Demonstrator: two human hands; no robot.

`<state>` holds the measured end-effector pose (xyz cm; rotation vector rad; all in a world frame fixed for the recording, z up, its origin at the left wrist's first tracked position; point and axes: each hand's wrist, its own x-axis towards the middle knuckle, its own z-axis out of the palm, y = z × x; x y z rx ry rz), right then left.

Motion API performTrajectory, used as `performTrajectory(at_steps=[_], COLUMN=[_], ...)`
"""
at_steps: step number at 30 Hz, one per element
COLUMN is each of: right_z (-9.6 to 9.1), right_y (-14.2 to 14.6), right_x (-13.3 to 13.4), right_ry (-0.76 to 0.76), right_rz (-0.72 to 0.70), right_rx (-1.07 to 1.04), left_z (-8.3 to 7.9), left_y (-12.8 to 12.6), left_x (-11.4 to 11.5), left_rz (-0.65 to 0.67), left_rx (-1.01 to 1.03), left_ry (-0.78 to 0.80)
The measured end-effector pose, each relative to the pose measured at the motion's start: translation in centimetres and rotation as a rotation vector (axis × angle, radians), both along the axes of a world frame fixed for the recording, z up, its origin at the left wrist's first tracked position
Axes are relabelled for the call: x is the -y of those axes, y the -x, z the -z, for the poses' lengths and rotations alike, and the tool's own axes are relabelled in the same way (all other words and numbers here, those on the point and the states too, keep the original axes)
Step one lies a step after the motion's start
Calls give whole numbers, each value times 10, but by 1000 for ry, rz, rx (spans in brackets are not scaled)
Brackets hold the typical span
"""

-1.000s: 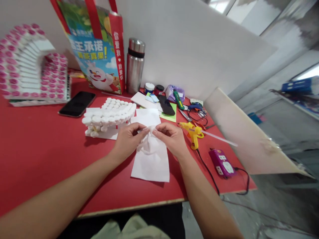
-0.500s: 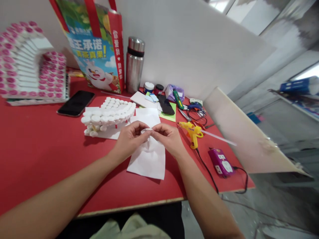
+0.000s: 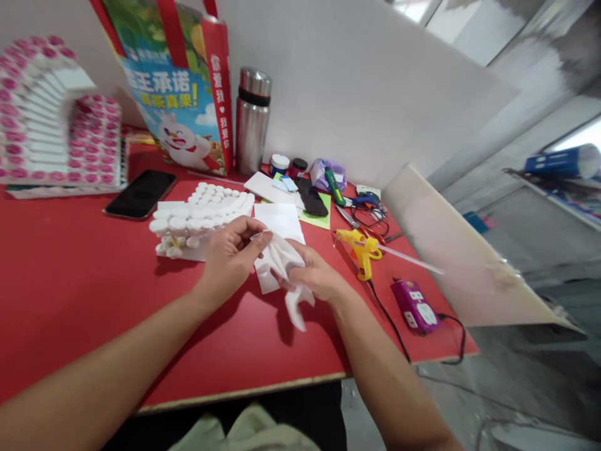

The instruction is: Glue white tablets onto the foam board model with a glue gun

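Both of my hands hold a crumpled sheet of white paper [image 3: 284, 260] just above the red table [image 3: 70, 282]. My left hand [image 3: 230, 254] pinches its upper edge with thumb and fingers. My right hand [image 3: 312, 275] is closed around the lower part, and a bunched tail of paper hangs below it. A white model built of round caps [image 3: 197, 219] sits just beyond my left hand. Another flat white sheet [image 3: 282, 220] lies on the table behind the paper.
A yellow glue gun [image 3: 361, 247] with a cord and a purple power strip [image 3: 416, 305] lie to the right. A black phone [image 3: 139, 194], steel flask [image 3: 252, 122], printed bag [image 3: 181, 94], pink-and-white cap model [image 3: 51, 116] and small tools stand at the back. A white board [image 3: 451, 250] leans at the right edge.
The flat white sheet has been gathered up and crumpled between my hands. My right hand moved down and closed round it; my left hand kept its pinch on the top.
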<state>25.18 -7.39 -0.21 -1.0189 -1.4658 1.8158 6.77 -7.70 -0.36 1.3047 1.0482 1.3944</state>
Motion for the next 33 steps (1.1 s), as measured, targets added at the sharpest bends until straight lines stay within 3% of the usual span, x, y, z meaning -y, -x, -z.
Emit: performTrajectory(at_steps=[7, 9, 13, 18, 26, 33], right_z=[-24, -27, -18, -2, -5, -2], right_y=[-43, -49, -35, -4, -8, -7], right_x=[1, 0, -1, -1, -2, -4], right_ry=[-118, -135, -198, -106, -82, -244], right_rz=[-289, -233, 24, 238, 368, 329], right_rx=[232, 208, -22, 29, -1, 69], left_z=[-1, 0, 4, 10, 11, 15], left_y=[0, 0, -4, -9, -10, -9], left_x=[-2, -2, -1, 2, 0, -2], left_rz=[-36, 5, 151, 198, 210, 139], left_rx=[69, 75, 45, 27, 101, -58], left_ry=[69, 100, 132, 123, 230, 178])
